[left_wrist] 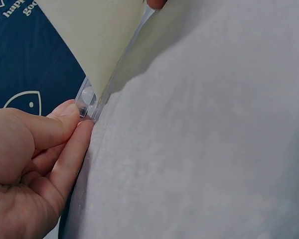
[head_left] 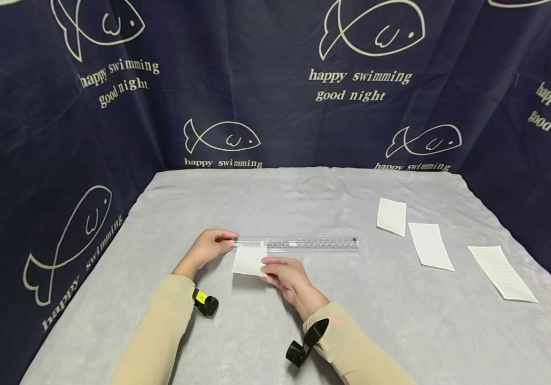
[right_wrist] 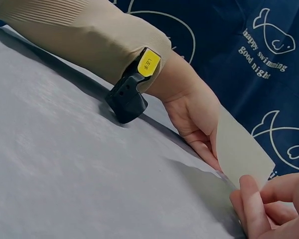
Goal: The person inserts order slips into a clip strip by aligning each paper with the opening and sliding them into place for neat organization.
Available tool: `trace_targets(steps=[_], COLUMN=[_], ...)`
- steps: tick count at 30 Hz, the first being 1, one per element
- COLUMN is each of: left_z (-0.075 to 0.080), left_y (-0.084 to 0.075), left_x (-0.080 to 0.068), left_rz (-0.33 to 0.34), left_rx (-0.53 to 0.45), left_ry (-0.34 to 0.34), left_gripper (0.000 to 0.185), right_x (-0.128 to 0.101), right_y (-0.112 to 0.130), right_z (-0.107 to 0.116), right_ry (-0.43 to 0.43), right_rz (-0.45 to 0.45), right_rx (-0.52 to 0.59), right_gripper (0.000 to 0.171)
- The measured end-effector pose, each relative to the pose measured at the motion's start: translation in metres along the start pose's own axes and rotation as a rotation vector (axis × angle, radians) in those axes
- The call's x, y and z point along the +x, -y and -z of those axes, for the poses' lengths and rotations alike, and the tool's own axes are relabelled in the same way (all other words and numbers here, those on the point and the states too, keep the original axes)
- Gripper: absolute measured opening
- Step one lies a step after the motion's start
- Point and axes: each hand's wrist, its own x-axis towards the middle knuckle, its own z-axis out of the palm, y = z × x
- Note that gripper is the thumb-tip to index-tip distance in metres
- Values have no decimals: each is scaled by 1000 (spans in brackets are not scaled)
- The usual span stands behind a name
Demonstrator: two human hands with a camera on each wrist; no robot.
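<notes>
1. Right hand (head_left: 289, 277) pinches the right side of the white paper slip (head_left: 249, 262) between thumb and fingers; left hand (head_left: 208, 247) pinches the left end of the transparent plastic ruler (head_left: 313, 244).
2. Paper slip: located between the hands, its near edge raised off the grey cloth (head_left: 352, 326) and its far edge meeting the ruler. Whether that edge lies under or against the plastic cannot be determined. Expected handling: very light, thin and flexible, liable to crease or tear. Recommended hold: flat pinch at a side edge, with minimal pressure.
3. Ruler: lies crosswise just beyond the slip, extending to the right. Expected handling: light, fairly stiff and smooth, hence prone to slide on the cloth. Recommended hold: either end, clear of the paper.
4. Other paper, to the right, near to far: faintly lined strip (head_left: 503, 274), plain strip (head_left: 431, 247), short piece (head_left: 392, 217). All three lie apart from one another; similar handling is expected.
5. Containers: none shows in any view.
6. Background: dark blue fish-print curtain (head_left: 275, 80).
</notes>
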Motion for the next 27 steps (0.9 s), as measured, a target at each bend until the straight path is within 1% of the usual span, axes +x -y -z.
trace_targets(steps=[7,15,20,27], left_z=[0,0,-1,-2], left_y=[1,3,2,2], left_x=[0,0,0,0], left_rz=[2,-13,-30,-36], left_rx=[-3,14,25,32], left_ry=[-2,0,-1,-7], left_gripper=[24,23,24,23], right_x=[-1,-1,-4,-4], right_y=[1,0,-1,-1], right_z=[4,2,-2,-6], right_ry=[22,18,21,30], right_rz=[-18,-6,-2,-1], right_rx=[2,10,14,-17], right_gripper=[32,32,35,41])
